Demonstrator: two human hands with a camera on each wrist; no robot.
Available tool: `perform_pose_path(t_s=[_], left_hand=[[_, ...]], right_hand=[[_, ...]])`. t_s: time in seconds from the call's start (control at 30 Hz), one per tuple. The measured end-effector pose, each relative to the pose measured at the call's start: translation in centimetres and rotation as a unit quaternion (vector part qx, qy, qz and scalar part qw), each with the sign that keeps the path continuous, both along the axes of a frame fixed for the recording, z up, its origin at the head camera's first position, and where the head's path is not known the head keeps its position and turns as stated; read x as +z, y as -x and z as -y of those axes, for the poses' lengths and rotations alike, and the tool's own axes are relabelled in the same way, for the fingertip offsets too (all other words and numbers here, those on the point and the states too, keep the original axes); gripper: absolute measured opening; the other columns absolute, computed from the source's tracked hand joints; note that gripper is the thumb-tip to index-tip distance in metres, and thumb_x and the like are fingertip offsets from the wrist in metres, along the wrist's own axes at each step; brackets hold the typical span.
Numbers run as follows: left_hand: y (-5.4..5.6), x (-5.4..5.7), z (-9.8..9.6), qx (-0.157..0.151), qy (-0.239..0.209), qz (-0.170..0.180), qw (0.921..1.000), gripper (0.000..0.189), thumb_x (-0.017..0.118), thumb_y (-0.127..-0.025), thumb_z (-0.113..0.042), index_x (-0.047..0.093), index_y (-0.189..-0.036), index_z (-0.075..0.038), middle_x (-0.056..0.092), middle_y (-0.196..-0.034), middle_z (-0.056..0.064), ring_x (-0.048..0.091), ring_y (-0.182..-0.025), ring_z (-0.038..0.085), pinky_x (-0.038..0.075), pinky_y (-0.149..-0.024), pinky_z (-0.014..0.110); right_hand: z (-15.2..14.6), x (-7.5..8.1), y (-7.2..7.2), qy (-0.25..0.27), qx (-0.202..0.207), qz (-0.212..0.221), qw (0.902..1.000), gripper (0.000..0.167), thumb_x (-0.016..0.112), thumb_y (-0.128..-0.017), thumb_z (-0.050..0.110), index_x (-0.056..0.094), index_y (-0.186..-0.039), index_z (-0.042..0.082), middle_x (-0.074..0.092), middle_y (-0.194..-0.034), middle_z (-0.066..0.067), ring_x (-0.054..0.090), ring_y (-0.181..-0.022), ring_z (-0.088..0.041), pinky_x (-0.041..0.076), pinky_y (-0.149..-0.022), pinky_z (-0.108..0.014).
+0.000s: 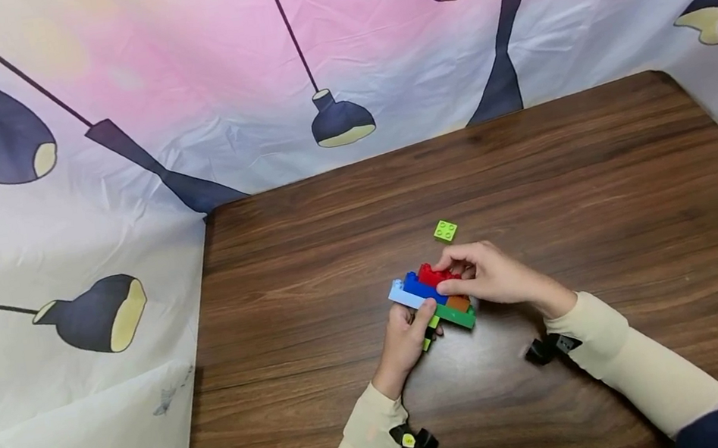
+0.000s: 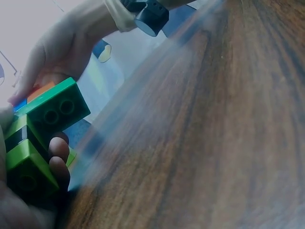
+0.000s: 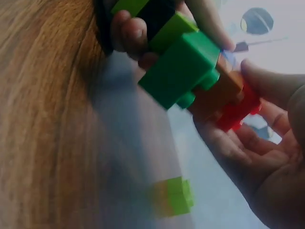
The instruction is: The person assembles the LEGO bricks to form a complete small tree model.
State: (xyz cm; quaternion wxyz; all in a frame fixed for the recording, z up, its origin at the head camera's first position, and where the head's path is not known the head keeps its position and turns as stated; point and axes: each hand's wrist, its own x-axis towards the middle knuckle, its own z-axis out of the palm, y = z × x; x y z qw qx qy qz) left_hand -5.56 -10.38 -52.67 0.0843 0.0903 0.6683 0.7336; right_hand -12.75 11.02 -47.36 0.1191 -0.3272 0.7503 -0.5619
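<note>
A build of toy bricks is held above the table between both hands. Its long bottom row shows a light blue brick (image 1: 405,295) and a green brick (image 1: 456,316); a blue brick (image 1: 423,288) and an orange brick (image 3: 217,95) lie over these, with a red brick (image 1: 431,273) on top. Lime and black bricks (image 2: 29,164) form a stem underneath. My left hand (image 1: 406,343) grips the build around this stem, thumb at the front side. From the right, my right hand (image 1: 493,274) pinches the red brick between thumb and fingers; part of the red brick is hidden.
A loose lime brick (image 1: 446,230), studs up, lies on the brown wooden table (image 1: 309,261) just beyond the hands. A printed cloth (image 1: 228,74) with lamp pictures hangs along the table's far and left edges. Each wrist wears a small black camera (image 1: 424,442).
</note>
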Motion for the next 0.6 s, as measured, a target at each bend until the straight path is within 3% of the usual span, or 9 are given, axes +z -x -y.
perform_pose_path(t_s=[0.17,0.23,0.4,0.6], left_hand=[[-0.09,0.13,-0.03,-0.005,0.008,0.011,0.9999,0.036,0.059,-0.109,-0.016,0.054,-0.130,0.013,0.067,-0.089,0.001,0.061,-0.059,0.012,0.054,-0.059,0.022],[-0.06,0.15,-0.06,-0.007,0.012,0.013,0.9998,0.036,0.059,-0.109,-0.018,0.055,-0.129,0.012,0.067,-0.088,0.001,0.061,-0.059,0.012,0.054,-0.059,0.022],[0.06,0.35,0.03,-0.001,0.013,0.007,0.9999,0.039,0.060,-0.109,-0.022,0.056,-0.130,0.011,0.068,-0.091,0.003,0.061,-0.062,0.013,0.054,-0.061,0.022],[0.02,0.37,0.24,-0.005,0.015,0.014,0.9998,0.042,0.060,-0.109,-0.022,0.055,-0.133,0.012,0.068,-0.090,0.000,0.061,-0.060,0.012,0.053,-0.059,0.022]], right_hand=[[-0.37,-0.88,0.51,0.044,0.015,0.087,0.9951,0.013,0.075,-0.093,-0.007,0.073,-0.105,-0.003,0.073,-0.087,-0.008,0.062,-0.067,-0.012,0.054,-0.060,-0.024],[-0.41,-0.82,0.39,0.040,0.012,0.077,0.9962,0.012,0.076,-0.094,-0.004,0.073,-0.105,-0.001,0.074,-0.087,-0.006,0.063,-0.068,-0.013,0.055,-0.061,-0.025],[-0.13,-0.02,0.00,0.000,-0.003,0.002,1.0000,0.015,0.082,-0.093,0.010,0.075,-0.105,0.007,0.074,-0.089,0.003,0.067,-0.075,-0.015,0.059,-0.067,-0.030],[0.07,-0.36,0.24,0.031,0.004,0.059,0.9978,0.012,0.077,-0.093,-0.004,0.075,-0.104,0.000,0.074,-0.088,-0.007,0.064,-0.069,-0.014,0.057,-0.062,-0.027]])
